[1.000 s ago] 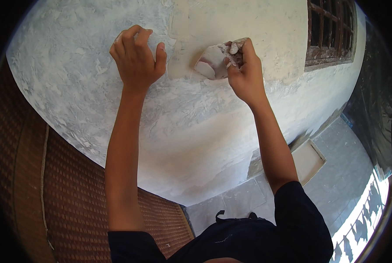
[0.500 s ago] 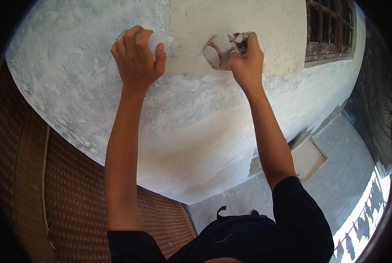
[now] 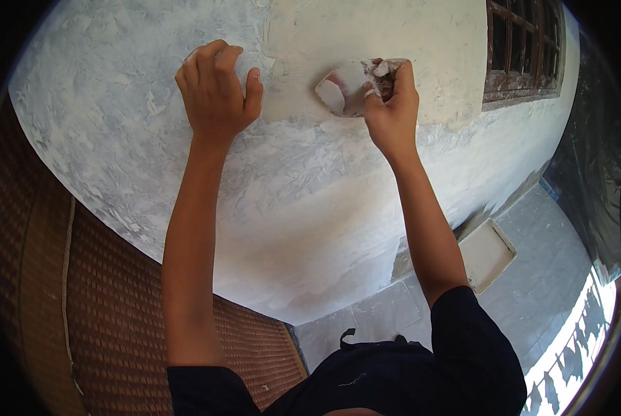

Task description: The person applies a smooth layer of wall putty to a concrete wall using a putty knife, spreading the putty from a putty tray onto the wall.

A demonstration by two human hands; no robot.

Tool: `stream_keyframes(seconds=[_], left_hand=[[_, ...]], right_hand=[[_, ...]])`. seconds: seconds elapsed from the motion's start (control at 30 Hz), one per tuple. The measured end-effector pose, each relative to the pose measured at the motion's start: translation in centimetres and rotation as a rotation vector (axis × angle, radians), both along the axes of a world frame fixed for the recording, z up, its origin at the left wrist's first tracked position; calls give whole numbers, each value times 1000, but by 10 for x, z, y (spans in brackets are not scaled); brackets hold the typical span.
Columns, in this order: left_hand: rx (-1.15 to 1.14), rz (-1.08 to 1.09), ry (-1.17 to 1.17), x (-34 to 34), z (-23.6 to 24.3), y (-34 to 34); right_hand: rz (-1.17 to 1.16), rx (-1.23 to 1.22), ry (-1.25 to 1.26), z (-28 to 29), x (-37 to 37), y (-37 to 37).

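Note:
A flat putty spreader [image 3: 351, 87], smeared white and pointed at its left end, is pinched between the thumb and fingers of my right hand [image 3: 394, 107]. It is at the cream-coated part of the wall [image 3: 310, 35]; whether its edge touches the surface I cannot tell. To the left, my left hand [image 3: 217, 97] has its thumb apart and its fingers slightly bent, with nothing in it. That hand lies over the grey-white, patchily coated part of the wall, and white residue marks its fingertips.
A brown window frame with bars [image 3: 522, 55] is set in the wall at upper right. Below, a shallow white tray [image 3: 487, 256] lies on grey floor tiles [image 3: 532, 277]. Woven brown panelling [image 3: 123, 291] runs along the lower left. Dark sheeting [image 3: 591, 159] hangs at far right.
My right hand and the spreader have moved slightly down the wall, and the spreader's pointed end has shifted a little left. The left hand has stayed in place.

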State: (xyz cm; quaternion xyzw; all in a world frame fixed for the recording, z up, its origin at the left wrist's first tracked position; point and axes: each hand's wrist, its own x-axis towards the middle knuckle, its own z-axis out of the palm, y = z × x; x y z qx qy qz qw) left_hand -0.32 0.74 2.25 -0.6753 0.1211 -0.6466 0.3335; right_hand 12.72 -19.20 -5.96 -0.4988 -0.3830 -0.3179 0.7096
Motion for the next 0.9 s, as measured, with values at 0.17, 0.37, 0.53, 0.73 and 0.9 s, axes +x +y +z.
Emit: stream_keyframes(seconds=[0.17,0.37,0.53,0.73,0.9], left_hand=[[-9,-4,-6,0,0,0],[3,5,-5,-2,3,2],[1,-9,-10,2,2,0],[-1,3,3,-2,1,1],[-20,-3,18,1,0,-4]], right_hand=[[-101,54,98,3,12,1],[-16,-99,-27,-10,-3,6],[-91,171,229,-10,18,-8],[-15,-83,29,-23,-3,7],[-120,282,263,-15,17,-8]])
